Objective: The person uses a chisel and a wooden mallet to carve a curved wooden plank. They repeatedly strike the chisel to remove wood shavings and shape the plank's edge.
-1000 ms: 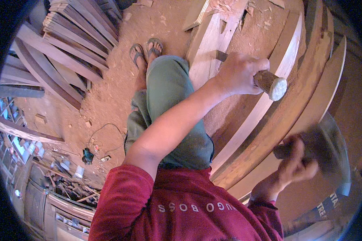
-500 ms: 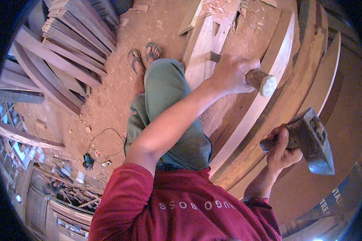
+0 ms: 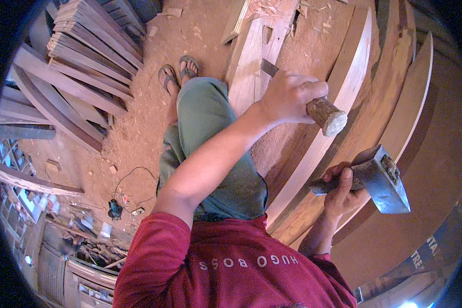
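My left hand [image 3: 291, 97] grips a wooden-handled chisel [image 3: 325, 115], its flat dark blade reaching over a pale timber [image 3: 247, 61] with cut slots; whether the tip touches it, I cannot tell. Lower right, my right hand [image 3: 341, 192] is closed round the short handle of a heavy steel axe-like head [image 3: 381, 182], held below and right of the chisel's battered butt. A long pale curved board [image 3: 315, 159] runs beneath the chisel handle, beside a rougher brown plank [image 3: 390, 87]. Wood shavings [image 3: 274, 9] lie at the top of the slotted timber.
Stacked curved boards [image 3: 87, 46] fill the upper left. My sandalled feet [image 3: 187, 69] stand on the sawdust-covered floor [image 3: 138, 128]. A dark corded power tool [image 3: 115, 209] lies lower left, near buckets [image 3: 106, 231] and scrap wood. A curved dark board [image 3: 436, 246] with lettering is at the lower right.
The blurred steel head has come to rest in clear view, moving left with my right hand. My left hand and the chisel have shifted slightly left.
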A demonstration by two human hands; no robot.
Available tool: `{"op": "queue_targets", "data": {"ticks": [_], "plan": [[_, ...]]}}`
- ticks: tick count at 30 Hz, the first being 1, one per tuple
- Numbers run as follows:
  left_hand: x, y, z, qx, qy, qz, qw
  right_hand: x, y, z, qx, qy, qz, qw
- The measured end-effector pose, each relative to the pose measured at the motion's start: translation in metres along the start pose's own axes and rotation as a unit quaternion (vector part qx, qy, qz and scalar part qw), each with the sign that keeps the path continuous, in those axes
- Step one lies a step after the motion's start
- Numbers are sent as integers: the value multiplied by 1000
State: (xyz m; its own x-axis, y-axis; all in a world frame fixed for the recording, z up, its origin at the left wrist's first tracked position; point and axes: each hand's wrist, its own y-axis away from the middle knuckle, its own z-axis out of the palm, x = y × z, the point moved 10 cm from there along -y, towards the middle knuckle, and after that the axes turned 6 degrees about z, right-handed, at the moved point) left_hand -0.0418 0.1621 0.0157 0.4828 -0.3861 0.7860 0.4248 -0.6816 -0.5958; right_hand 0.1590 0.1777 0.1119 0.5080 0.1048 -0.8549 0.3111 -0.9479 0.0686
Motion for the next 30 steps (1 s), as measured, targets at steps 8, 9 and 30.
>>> {"op": "queue_targets", "data": {"ticks": [8, 9, 30], "plan": [[-2, 0, 0, -25, -1, -12, 1000, 4, -2, 7, -15, -22, 16, 1000], [-1, 0, -1, -21, -7, -9, 1000, 6, -2, 7, -13, -24, 22, 999], [-11, -4, -5, 10, 35, -13, 999, -27, -8, 12, -33, 171, -40, 984]]}}
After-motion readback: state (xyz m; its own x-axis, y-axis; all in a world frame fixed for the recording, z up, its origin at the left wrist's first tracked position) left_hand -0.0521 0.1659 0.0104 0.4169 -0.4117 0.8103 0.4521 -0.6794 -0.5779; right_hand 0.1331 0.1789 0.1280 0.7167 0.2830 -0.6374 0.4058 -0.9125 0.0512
